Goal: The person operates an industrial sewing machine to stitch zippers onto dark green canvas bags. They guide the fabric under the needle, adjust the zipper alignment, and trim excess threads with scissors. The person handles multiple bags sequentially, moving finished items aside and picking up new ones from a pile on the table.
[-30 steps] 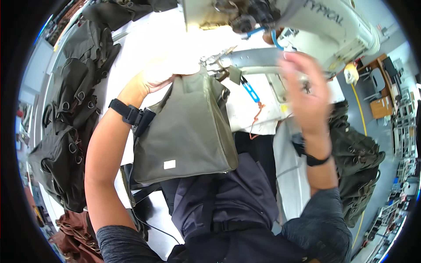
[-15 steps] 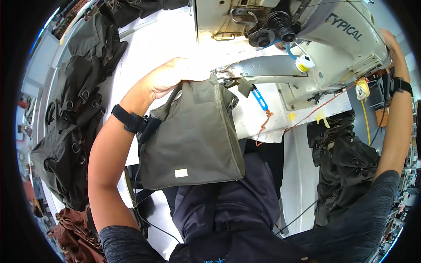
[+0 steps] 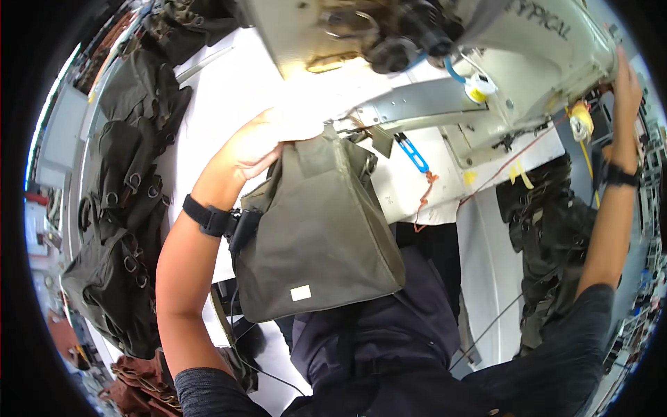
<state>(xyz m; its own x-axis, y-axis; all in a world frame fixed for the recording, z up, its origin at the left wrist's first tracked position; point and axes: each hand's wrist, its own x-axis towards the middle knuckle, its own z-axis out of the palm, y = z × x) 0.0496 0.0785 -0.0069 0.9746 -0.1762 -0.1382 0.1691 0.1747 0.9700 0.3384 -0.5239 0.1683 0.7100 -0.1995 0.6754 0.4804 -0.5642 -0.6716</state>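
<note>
An olive-green fabric bag [image 3: 319, 229] hangs inside out-looking with a seam down its right side and a small pale label [image 3: 300, 292] near its bottom. My left hand [image 3: 267, 144] is closed on its top edge, the fingertips washed out by bright light. The bag's upper corner sits at the tip of the sewing machine's narrow arm [image 3: 417, 101]. A small olive fabric tab [image 3: 381, 141] sticks out beside that corner. Far right, my right hand [image 3: 627, 94] lies against the end of the sewing machine [image 3: 556, 76], fingers stretched out; their far side is hidden.
More dark olive bags [image 3: 128, 167] are piled along the left, and others [image 3: 556, 243] hang at the right. Reddish-brown bags [image 3: 142, 386] lie lower left. Blue thread snips [image 3: 412, 153] on an orange cord rest on the white table [image 3: 396, 198]. A yellow-white thread spool [image 3: 581, 121] stands right.
My right hand's fingers have straightened and shifted along the machine's end. The view has tilted a little; the bag sits slightly lower and turned, still in my left hand.
</note>
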